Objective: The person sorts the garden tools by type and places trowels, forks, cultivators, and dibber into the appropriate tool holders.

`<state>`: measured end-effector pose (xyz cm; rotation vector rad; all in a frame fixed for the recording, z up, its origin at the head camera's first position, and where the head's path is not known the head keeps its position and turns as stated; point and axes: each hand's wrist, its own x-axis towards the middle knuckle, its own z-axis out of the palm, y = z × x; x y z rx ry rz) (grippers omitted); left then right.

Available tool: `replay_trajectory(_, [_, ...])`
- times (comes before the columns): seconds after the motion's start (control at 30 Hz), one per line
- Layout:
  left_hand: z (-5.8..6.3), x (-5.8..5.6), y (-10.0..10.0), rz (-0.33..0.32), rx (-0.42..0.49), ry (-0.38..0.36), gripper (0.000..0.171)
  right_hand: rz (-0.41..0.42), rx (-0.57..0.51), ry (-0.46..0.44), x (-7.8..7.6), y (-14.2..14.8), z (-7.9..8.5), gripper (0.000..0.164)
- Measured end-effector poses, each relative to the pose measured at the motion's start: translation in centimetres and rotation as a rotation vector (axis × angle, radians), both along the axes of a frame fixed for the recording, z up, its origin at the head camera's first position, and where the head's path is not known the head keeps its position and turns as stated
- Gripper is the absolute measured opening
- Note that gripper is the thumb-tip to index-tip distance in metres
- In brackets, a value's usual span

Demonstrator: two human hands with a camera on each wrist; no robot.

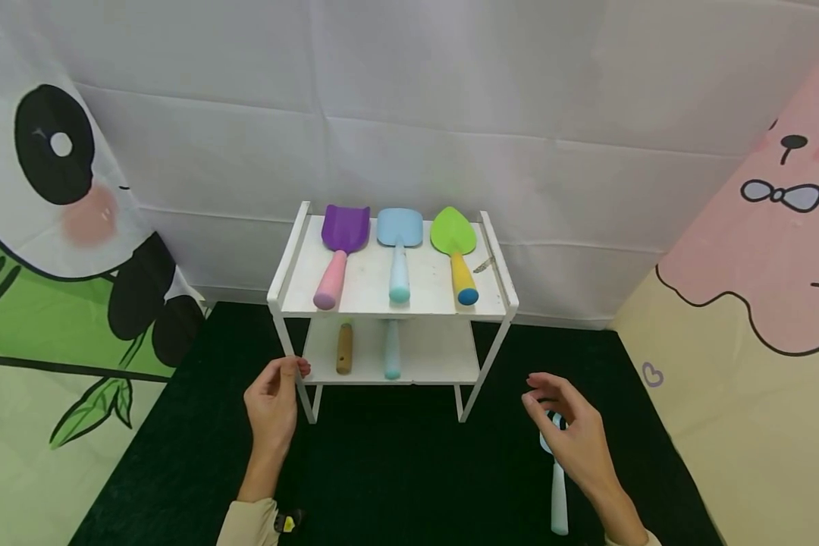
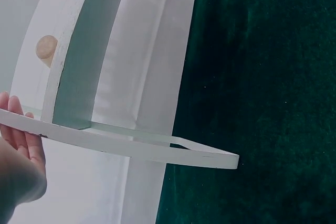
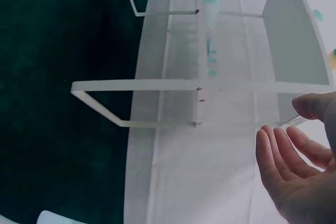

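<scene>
My left hand (image 1: 273,402) grips the left front leg of a small white two-tier rack (image 1: 396,307); in the left wrist view the fingers (image 2: 20,139) pass behind that leg. My right hand (image 1: 573,428) hovers right of the rack, fingers loosely bent, holding nothing. Below it on the floor lies a light blue toy shovel (image 1: 558,500), its blade partly hidden by the hand. Across the top tier lie a purple shovel with pink handle (image 1: 345,227), a light blue shovel (image 1: 400,227) and a green trowel with yellow handle (image 1: 453,231).
On the lower tier, a brown handle (image 1: 344,349) and a light blue handle (image 1: 392,349) show; their far ends are hidden under the top tier. Dark green cloth (image 1: 396,470) covers the floor. A white sheet (image 1: 409,91) hangs behind, with printed cartoon panels at both sides.
</scene>
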<state>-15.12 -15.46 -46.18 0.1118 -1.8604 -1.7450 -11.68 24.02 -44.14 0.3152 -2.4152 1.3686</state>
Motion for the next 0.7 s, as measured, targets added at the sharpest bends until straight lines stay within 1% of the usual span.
replay_trajectory(0.07, [-0.1, -0.1, 0.0, 0.002, -0.003, -0.003, 0.032, -0.01, 0.004, -0.012, 0.0, 0.3, -0.5, 0.029])
replay_trajectory(0.2, [-1.8, -0.8, -0.6, 0.007, -0.006, -0.032, 0.032, -0.027, 0.029, -0.046, 0.1, 1.0, -1.5, 0.029])
replay_trajectory(0.27, [-2.4, -1.1, -0.9, 0.009, -0.003, -0.045, 0.032, -0.032, 0.045, -0.077, 0.2, 1.3, -1.9, 0.029])
replay_trajectory(0.3, [-2.5, -1.1, -1.0, 0.008, -0.003, -0.051, 0.032, -0.034, 0.054, -0.095, 0.3, 1.5, -2.2, 0.029])
replay_trajectory(0.4, [-1.4, -0.5, -0.8, 0.0, -0.015, -0.054, 0.032, -0.049, 0.08, -0.159, 0.3, 2.1, -2.9, 0.031])
replay_trajectory(0.5, [-0.4, 0.0, -0.6, -0.011, -0.028, -0.04, 0.032, -0.067, 0.105, -0.217, 0.3, 2.6, -3.7, 0.034])
replay_trajectory(0.6, [0.0, 0.1, -0.4, -0.017, -0.028, -0.026, 0.032, -0.087, 0.117, -0.261, 0.3, 3.1, -4.5, 0.034])
replay_trajectory(0.7, [0.0, 0.1, -0.3, -0.012, -0.027, -0.013, 0.032, -0.096, 0.116, -0.287, 0.4, 3.6, -5.3, 0.033])
